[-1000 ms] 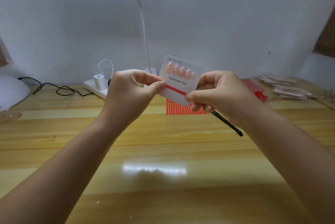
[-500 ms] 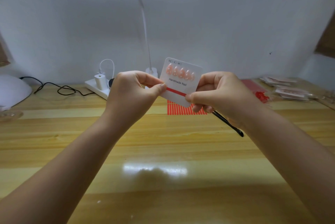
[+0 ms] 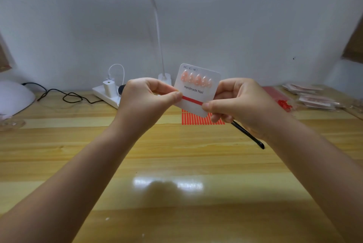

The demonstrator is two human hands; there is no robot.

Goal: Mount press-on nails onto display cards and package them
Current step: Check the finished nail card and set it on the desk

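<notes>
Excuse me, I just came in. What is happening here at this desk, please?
A person is holding a white display card up above the wooden desk. The left hand pinches its left edge and the right hand pinches its lower right corner, each at one end of a red strip across the card. Five pink press-on nails sit in a row on the card. The right hand also holds a black tool.

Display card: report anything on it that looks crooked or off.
The display card is tilted between both hands, so the red strip slopes with it, running parallel to the printed line. The nails sit in one even row. Nothing looks damaged.
</notes>
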